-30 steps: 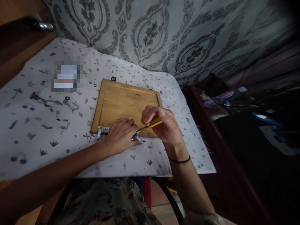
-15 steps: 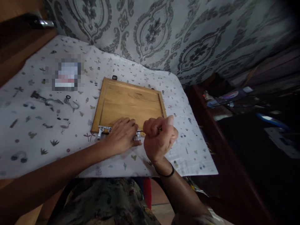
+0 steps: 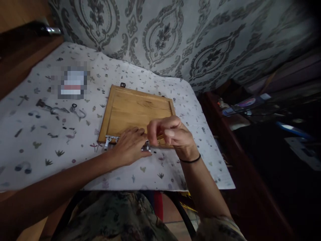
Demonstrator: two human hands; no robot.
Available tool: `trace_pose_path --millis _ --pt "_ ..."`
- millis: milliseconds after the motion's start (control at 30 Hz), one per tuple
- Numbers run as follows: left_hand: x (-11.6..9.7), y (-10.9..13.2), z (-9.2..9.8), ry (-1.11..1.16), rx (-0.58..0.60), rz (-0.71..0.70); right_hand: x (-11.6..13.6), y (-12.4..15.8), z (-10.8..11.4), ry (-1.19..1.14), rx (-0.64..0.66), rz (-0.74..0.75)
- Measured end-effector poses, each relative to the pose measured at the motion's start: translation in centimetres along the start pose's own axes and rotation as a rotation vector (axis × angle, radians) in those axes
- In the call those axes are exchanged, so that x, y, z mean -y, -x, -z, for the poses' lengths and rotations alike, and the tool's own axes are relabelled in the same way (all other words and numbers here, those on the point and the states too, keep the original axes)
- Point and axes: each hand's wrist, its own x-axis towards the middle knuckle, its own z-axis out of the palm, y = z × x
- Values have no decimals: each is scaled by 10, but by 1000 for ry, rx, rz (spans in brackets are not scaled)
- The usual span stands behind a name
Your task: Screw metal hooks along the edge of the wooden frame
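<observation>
A framed wooden panel [image 3: 135,107] lies flat on the patterned tablecloth. Metal fittings that look like hinges sit along its near edge; the left one [image 3: 107,142] shows fully, while the right one [image 3: 145,146] is partly covered by fingers. My left hand [image 3: 130,145] rests palm down across the panel's near edge, fingers laid out, its thumb beside the right fitting. Just above and right of that fitting, my right hand [image 3: 170,132] is closed with bent fingers. A small thin-shafted tool seems to be in it, mostly hidden by the fingers.
Metal hooks and brackets [image 3: 50,107] lie on the cloth at the left, with tiny dark pieces nearby. A blurred-out packet [image 3: 72,82] is behind them. Patterned fabric [image 3: 163,36] hangs along the back. Dark furniture with assorted objects stands at the right.
My right hand has turned over at the wrist, from an upright fist to a bent grip, and its forearm swung rightward. A thin dark shaft seen earlier at the fitting is now hidden. My left hand stays put.
</observation>
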Motion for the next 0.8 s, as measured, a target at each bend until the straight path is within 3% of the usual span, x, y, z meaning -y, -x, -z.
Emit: trace_pose_path --millis 67,133,267,400,500,600,800 --pt "0 -1 0 -31 14 0 -7 -6 -4 -143 -35 28" --pt "0 -2 -1 -57 29 8 -11 -11 -12 -202 -156 45" --pt "0 -1 -2 -63 20 -5 -12 -16 -38 -91 -521 41" --pt "1 0 0 -56 7 -5 -17 -17 -71 60 -953 258" --pt "0 1 2 -45 4 -8 -20 -15 -83 159 -1104 308" --pt "0 1 2 -62 -4 6 -17 -9 -71 117 -1006 228" --pt "1 1 -1 -35 -14 -6 -5 7 -20 10 -431 28"
